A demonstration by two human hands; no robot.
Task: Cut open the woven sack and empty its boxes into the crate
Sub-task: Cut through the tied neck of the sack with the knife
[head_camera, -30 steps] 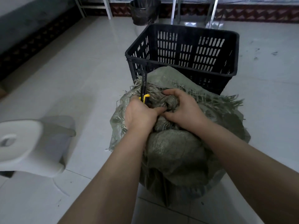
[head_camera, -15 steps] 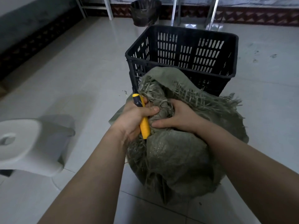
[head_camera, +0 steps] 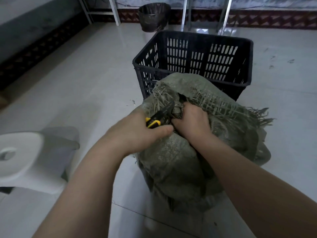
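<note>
A grey-green woven sack (head_camera: 180,165) stands on the tiled floor right in front of me, its frayed top bunched and tied. My left hand (head_camera: 137,133) holds a yellow-and-black cutter (head_camera: 158,116) whose dark blade points up and right, its tip against the tied neck. My right hand (head_camera: 192,122) grips that bunched neck just right of the blade. The black slatted crate (head_camera: 193,55) stands directly behind the sack and looks empty. No boxes are visible; the sack hides its contents.
A white plastic stool (head_camera: 25,158) sits at my left. A dark bin (head_camera: 153,17) and metal furniture legs (head_camera: 186,12) stand by the back wall. Loose sack fibres (head_camera: 132,102) lie on the floor left of the sack.
My left hand turned the cutter from an upright hold with the yellow handle showing to a low slant, blade tip now at the tied neck. My right hand stayed on the neck.
</note>
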